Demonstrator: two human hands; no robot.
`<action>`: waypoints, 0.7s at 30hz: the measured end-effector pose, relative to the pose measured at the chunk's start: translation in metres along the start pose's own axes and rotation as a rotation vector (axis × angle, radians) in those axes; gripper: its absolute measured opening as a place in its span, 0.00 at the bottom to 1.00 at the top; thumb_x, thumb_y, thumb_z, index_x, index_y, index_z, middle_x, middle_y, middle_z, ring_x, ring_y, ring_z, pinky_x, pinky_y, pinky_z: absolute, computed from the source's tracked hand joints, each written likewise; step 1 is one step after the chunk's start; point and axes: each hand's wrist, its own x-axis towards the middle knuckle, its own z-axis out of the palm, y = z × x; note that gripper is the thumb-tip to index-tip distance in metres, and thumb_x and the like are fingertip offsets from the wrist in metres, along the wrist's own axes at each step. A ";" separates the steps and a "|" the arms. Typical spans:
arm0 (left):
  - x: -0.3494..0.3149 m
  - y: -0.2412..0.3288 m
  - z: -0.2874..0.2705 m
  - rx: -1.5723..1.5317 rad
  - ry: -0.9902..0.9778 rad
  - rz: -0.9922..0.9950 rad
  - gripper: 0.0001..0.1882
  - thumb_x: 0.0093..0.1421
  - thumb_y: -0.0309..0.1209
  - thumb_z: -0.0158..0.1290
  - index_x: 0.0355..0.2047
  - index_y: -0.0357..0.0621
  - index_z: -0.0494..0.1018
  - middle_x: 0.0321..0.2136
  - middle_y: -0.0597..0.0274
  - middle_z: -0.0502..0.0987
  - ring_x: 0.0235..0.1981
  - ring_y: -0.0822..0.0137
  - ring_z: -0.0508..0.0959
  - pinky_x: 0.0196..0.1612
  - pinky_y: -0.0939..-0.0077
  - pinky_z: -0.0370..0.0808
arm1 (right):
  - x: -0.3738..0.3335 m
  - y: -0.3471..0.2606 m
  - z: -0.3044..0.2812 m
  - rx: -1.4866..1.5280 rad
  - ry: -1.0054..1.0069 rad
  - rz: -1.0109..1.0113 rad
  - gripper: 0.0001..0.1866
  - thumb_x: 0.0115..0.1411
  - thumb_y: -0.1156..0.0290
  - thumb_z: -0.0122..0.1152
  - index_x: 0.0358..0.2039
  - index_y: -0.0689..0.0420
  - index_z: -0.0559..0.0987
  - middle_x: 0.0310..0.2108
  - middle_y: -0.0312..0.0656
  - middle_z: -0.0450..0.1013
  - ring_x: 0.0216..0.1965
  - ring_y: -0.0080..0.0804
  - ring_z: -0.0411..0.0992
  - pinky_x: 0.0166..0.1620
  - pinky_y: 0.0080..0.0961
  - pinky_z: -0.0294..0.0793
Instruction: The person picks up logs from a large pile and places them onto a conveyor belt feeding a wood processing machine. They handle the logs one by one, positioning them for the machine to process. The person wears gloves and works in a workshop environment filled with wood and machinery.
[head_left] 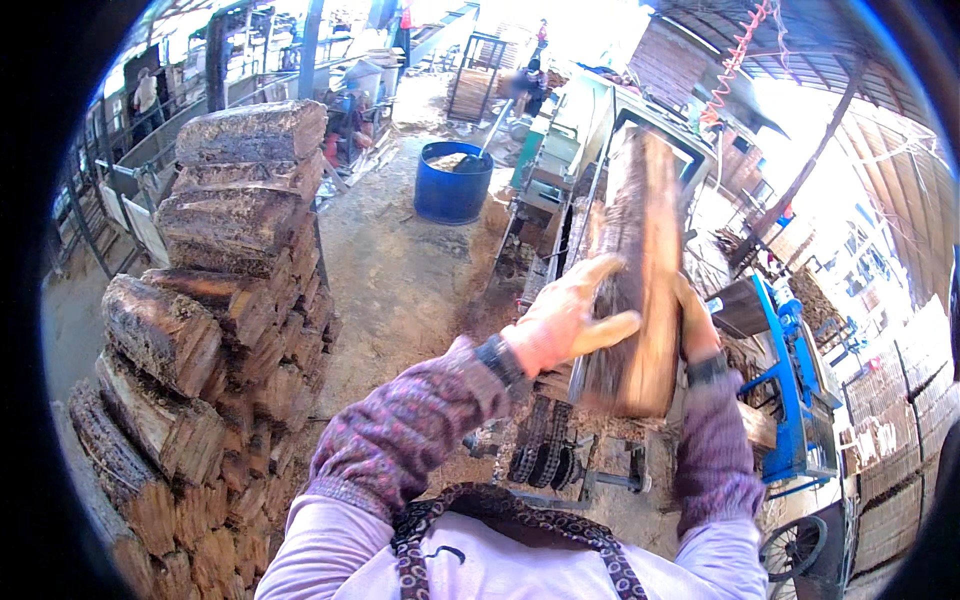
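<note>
A long split log, bark on its left side and pale cut wood on its right, lies between my two hands above a machine bed and is blurred by motion. Against its bark side my left hand presses, thumb and fingers on the wood. My right hand grips the opposite side, with part of its fingers hidden by the log. Below the log's near end are the machine's drive chains. At the far end rises the machine's pale green and white housing.
A tall stack of split logs stands to my left. Ahead of it is a blue drum with a long handle leaning out. Blue machinery and a spoked wheel stand on my right. A red coiled hose hangs overhead.
</note>
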 end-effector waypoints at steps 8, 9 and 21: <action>-0.100 -0.102 -0.180 -0.018 0.035 -0.530 0.39 0.60 0.41 0.67 0.67 0.41 0.65 0.61 0.53 0.73 0.59 0.63 0.73 0.62 0.64 0.71 | 0.120 -0.025 0.123 -1.078 0.373 -0.636 0.25 0.69 0.63 0.56 0.60 0.68 0.72 0.57 0.54 0.72 0.58 0.44 0.70 0.60 0.40 0.72; -0.107 -0.120 -0.217 -0.055 0.142 -0.531 0.38 0.61 0.40 0.67 0.67 0.41 0.65 0.60 0.55 0.74 0.57 0.64 0.74 0.61 0.65 0.72 | 0.110 -0.036 0.159 -0.923 0.380 -0.860 0.25 0.69 0.64 0.56 0.60 0.68 0.71 0.58 0.55 0.71 0.60 0.45 0.69 0.61 0.42 0.71; -0.094 -0.258 -0.638 -0.215 1.149 -0.188 0.40 0.54 0.35 0.72 0.63 0.39 0.65 0.52 0.59 0.76 0.50 0.65 0.76 0.55 0.69 0.73 | 0.325 0.077 0.615 -0.268 -0.621 -0.751 0.35 0.63 0.60 0.68 0.64 0.67 0.69 0.66 0.52 0.66 0.63 0.37 0.68 0.66 0.34 0.63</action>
